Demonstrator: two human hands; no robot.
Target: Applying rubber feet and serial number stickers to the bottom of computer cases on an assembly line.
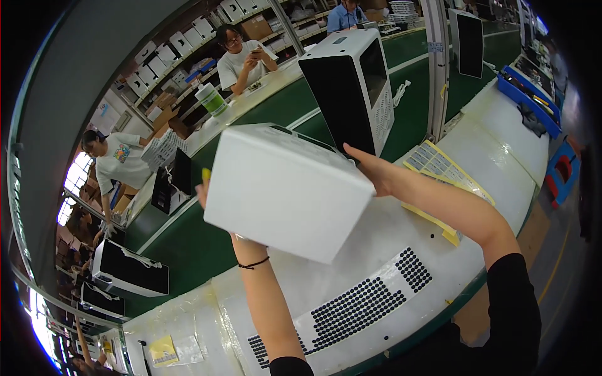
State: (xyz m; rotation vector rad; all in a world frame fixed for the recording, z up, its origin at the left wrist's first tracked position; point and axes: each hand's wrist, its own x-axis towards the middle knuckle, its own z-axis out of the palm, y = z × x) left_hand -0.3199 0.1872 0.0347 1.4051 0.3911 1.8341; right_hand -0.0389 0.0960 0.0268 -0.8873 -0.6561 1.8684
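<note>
Between my two hands is a large white box-shaped appliance case (282, 188), tilted above the bench, its smooth blank side facing me. My left hand (202, 192) grips its left side, mostly hidden behind the case; something yellow shows at a fingertip. My right hand (371, 170) holds the right rear edge, with the fingers partly out of sight. Just behind stands a similar white case with a black front (342, 94), upright on the green belt. Below the held case lies a sheet of small round black pads (357, 313). Near my right forearm are yellow-backed label sheets (448, 169).
The green conveyor belt (263, 119) runs behind the bench, carrying more cases (132, 266) at left. A metal post (437, 81) rises at right. A blue tray of tools (530, 100) sits far right. Co-workers (248, 59) are across the belt, near a white-green tub (211, 100).
</note>
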